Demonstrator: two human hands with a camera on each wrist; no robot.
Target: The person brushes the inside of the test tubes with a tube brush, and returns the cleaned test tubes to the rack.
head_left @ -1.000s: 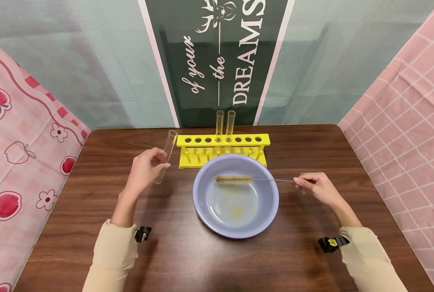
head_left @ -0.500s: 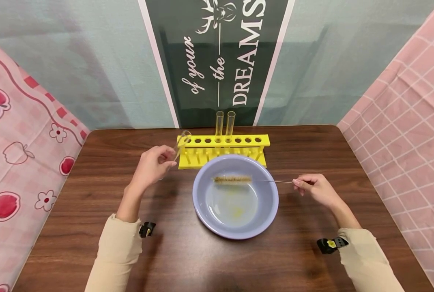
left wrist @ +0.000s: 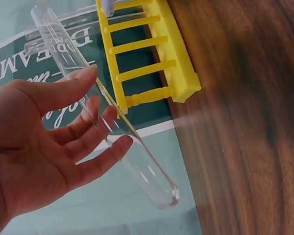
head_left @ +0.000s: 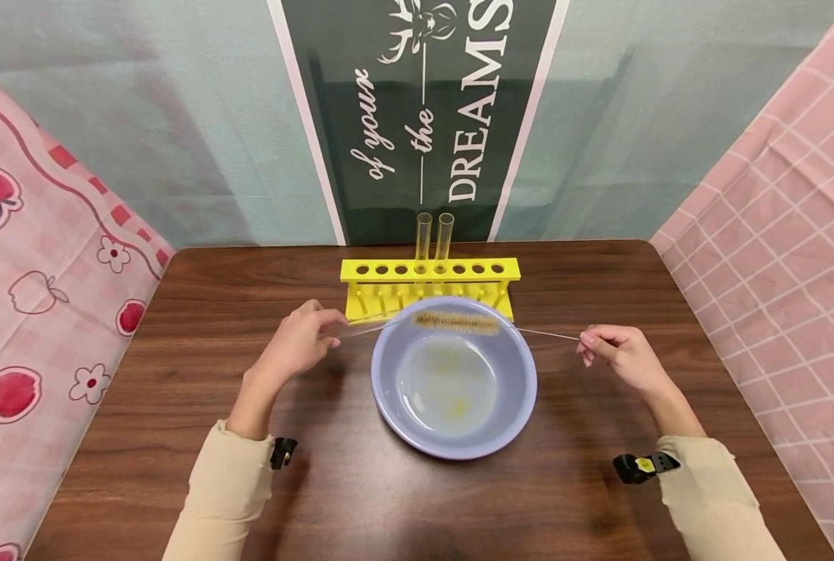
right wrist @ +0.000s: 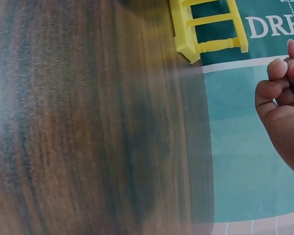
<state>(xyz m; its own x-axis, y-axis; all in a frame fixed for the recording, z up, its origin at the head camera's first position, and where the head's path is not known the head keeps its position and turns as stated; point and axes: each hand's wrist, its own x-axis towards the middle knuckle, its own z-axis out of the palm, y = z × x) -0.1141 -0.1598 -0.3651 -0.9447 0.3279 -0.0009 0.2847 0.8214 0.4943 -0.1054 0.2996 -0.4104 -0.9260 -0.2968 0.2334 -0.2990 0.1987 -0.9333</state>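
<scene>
In the head view my left hand pinches a clear glass test tube between thumb and fingers, tilted nearly flat. Its far end reaches over the left rim of the lavender basin. The left wrist view shows the tube lying across the fingers, its rounded end toward the lower right. My right hand pinches the thin wire handle of a bristly tan test tube brush. The brush head hangs over the back of the basin, its tip close to the tube's far end.
Behind the basin stands a yellow test tube rack, holding two upright clear tubes. Shallow liquid with yellowish patches lies in the basin. A brown wooden table bears everything, with cloth hangings at the back and sides.
My left hand has moved right and slightly down, turning the tube from upright to nearly flat toward the brush. My right hand shifted slightly right, and the brush rose toward the basin's back rim.
</scene>
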